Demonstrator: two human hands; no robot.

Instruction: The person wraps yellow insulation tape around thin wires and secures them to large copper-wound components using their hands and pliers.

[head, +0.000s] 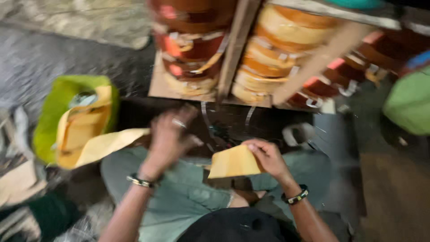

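Observation:
The picture is motion-blurred. My right hand (268, 156) grips the edge of a tan wedge-shaped piece (234, 163) held over my lap. My left hand (169, 138), with a ring and a bracelet at the wrist, hovers blurred a little left of it with fingers apart; I cannot see anything in it. A yellow strip (107, 144) hangs out of a green tub (53, 117) at the left, reaching toward my left hand.
Stacks of round red and yellow wooden rings (268, 58) stand ahead on a board, split by a wooden slat (236, 45). A dark work surface (224, 123) lies between them and my lap. A green object (410, 105) sits at right.

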